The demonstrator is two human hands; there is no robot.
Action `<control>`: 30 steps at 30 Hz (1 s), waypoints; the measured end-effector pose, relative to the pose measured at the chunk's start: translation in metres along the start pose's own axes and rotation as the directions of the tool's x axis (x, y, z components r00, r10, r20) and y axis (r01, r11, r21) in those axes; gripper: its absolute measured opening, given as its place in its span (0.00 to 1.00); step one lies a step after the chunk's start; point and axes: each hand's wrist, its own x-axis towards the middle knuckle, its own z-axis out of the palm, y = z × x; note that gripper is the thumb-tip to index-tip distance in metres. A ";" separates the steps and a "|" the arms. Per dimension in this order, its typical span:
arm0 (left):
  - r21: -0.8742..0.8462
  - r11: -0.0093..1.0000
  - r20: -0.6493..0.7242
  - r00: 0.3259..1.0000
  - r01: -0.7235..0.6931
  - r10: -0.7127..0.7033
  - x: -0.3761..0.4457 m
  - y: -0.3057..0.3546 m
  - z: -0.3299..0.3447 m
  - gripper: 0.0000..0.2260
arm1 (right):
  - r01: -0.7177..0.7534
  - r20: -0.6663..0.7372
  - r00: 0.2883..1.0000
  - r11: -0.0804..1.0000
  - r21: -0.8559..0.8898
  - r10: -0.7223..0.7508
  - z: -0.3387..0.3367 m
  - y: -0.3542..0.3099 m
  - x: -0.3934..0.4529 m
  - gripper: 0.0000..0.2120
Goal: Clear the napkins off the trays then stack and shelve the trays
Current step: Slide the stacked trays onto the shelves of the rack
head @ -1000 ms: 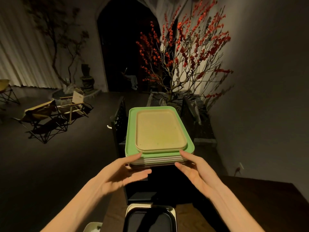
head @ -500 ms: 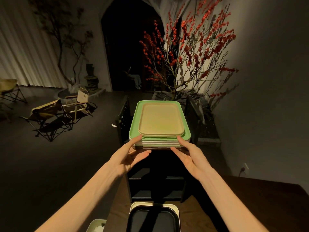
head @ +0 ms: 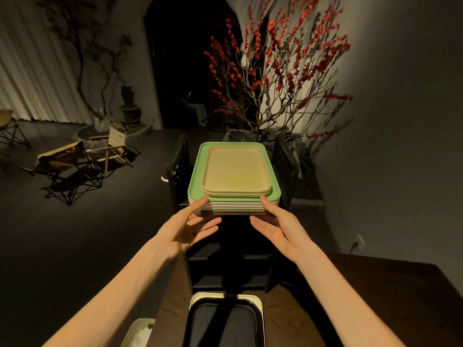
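Head view is showing the shelving step: the stack of trays [head: 234, 186] is sitting on top of the dark shelf unit [head: 226, 261], with the left hand [head: 186, 227] and right hand [head: 279, 227] spread flat, fingertips touching its near corners and gripping nothing. Next, I judge, comes an even two-handed push to square the stack, then the black tray [head: 223, 324] on the table [head: 375, 296] below.

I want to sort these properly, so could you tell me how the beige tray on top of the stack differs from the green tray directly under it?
The beige tray is smaller than the green tray, whose rim shows around it. The beige tray lies fully exposed; the green tray is mostly covered. Both are rounded rectangles lying flat.
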 end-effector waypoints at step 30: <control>0.657 0.598 -0.469 0.870 0.459 -0.152 -0.012 -0.278 -0.193 0.09 | -0.495 -0.497 0.862 0.375 -0.784 0.098 -0.196 0.296 -0.028 0.16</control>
